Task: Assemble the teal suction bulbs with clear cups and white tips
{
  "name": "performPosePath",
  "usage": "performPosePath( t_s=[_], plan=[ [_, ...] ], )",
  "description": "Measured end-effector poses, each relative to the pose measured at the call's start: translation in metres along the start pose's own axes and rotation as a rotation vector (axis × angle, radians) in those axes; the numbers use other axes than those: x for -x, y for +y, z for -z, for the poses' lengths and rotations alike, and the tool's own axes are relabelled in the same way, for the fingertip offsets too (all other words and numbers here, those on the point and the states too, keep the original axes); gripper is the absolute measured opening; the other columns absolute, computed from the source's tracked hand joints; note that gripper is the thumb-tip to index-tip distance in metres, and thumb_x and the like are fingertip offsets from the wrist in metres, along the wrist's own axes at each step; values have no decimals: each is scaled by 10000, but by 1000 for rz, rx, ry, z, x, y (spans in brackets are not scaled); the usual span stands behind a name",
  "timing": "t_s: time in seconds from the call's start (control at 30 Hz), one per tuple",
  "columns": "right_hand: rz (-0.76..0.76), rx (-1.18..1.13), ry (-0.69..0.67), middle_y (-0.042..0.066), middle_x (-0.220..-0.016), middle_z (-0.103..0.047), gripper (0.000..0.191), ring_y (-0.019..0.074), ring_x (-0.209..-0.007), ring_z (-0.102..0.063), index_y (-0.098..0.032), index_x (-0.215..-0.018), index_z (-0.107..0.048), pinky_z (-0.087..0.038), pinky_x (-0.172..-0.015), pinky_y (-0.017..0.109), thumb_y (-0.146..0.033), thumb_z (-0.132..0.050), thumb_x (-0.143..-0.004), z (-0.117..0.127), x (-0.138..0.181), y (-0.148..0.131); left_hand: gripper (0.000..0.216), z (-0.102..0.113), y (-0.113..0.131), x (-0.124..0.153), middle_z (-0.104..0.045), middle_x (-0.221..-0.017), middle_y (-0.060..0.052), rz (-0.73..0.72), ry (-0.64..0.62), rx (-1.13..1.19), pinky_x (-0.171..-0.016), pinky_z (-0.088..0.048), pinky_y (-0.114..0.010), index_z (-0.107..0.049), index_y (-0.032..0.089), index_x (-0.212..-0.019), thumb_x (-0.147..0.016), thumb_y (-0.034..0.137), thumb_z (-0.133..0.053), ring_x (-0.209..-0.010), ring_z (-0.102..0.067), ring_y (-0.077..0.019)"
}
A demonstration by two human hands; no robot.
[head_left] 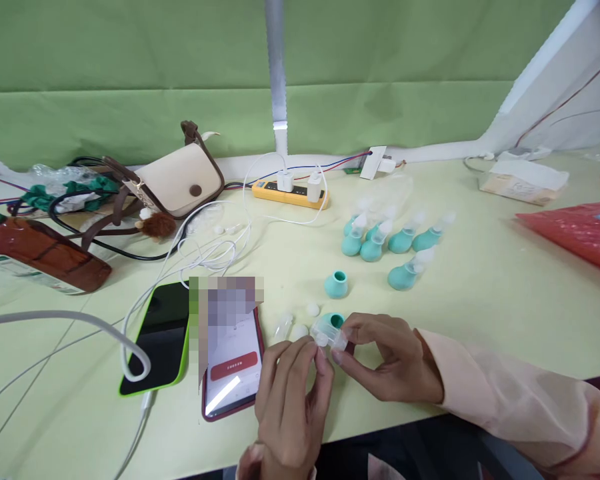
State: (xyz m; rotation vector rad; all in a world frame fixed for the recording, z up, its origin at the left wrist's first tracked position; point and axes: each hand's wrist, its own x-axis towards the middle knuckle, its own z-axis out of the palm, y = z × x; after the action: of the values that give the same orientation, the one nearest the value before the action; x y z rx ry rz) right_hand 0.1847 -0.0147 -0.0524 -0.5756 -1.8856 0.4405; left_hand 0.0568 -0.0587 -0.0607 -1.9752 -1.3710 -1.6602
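Note:
Near the front edge of the table, my right hand (390, 357) pinches a clear plastic tube (330, 331) between thumb and fingers. Close against the tube's left end is my left hand (293, 400), its fingertips pressed together at a small whitish piece (321, 339) whose kind I cannot make out. Just behind the tube sits a teal bulb (336, 321), partly covered. Another teal bulb (337, 285) stands beyond it with its round mouth uncovered. Left of the tube lie a second clear tube (283, 327) and a white rounded piece (313, 309).
Several teal bulbs with clear tops (373, 247) stand at the back right. Two phones, one green-edged (157, 337) and one red-edged (233, 360), lie at left among white cables. Behind are a yellow power strip (275, 193), handbag (180, 177) and brown bottle (45, 257).

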Motion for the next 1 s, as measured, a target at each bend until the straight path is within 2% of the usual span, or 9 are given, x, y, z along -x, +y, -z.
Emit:
performPosePath(
  t_s=[0.27, 0.57, 0.7, 0.77, 0.9, 1.0],
  plan=[
    [-64, -19, 34, -59, -558, -457, 295, 71, -466, -484, -204, -838, -411, -480, -554, 232, -38, -592, -675, -3, 4, -2, 225, 2, 2, 3, -635, -703, -114, 0, -18, -32, -577, -494, -316, -578, 30, -831, -639, -75, -631, -704, -578, -185],
    [-124, -8, 0, -69, -532, -470, 263, 70, -452, -505, -213, -781, -390, -456, -492, 193, -68, -588, -686, 0, 6, -8, 233, 6, 2, 11, -652, -774, -85, 61, -63, -71, -630, -508, -289, -573, 93, -917, -704, -1, -584, -754, -579, -177],
    [-190, -45, -4, -69, -526, -478, 247, 65, -429, -509, -213, -756, -378, -440, -449, 177, -71, -572, -700, 0, 7, -9, 156, 13, 4, 2, -660, -753, -90, 19, -105, -98, -604, -496, -266, -564, 98, -850, -723, 7, -567, -715, -580, -163],
    [-209, -50, -16, -71, -512, -474, 249, 73, -431, -514, -215, -748, -375, -432, -434, 178, -73, -574, -697, 0, 7, -10, 156, 14, 4, -1, -662, -741, -98, 10, -78, -107, -604, -494, -274, -554, 94, -815, -705, -14, -581, -707, -585, -167],
    [-112, -18, 24, -54, -544, -515, 285, 105, -490, -555, -221, -843, -413, -448, -463, 210, -63, -583, -678, 3, 9, -8, 209, 9, -2, 2, -665, -786, -96, 130, 15, -86, -621, -503, -293, -554, 104, -791, -657, -42, -619, -719, -608, -174],
    [-76, -75, 65, -34, -604, -529, 320, 129, -552, -582, -221, -899, -431, -469, -493, 241, -32, -567, -680, 7, 10, 0, 195, 4, -9, 5, -638, -729, -55, 200, 10, -47, -601, -501, -274, -534, 136, -699, -660, -40, -608, -670, -600, -151]
  ],
)
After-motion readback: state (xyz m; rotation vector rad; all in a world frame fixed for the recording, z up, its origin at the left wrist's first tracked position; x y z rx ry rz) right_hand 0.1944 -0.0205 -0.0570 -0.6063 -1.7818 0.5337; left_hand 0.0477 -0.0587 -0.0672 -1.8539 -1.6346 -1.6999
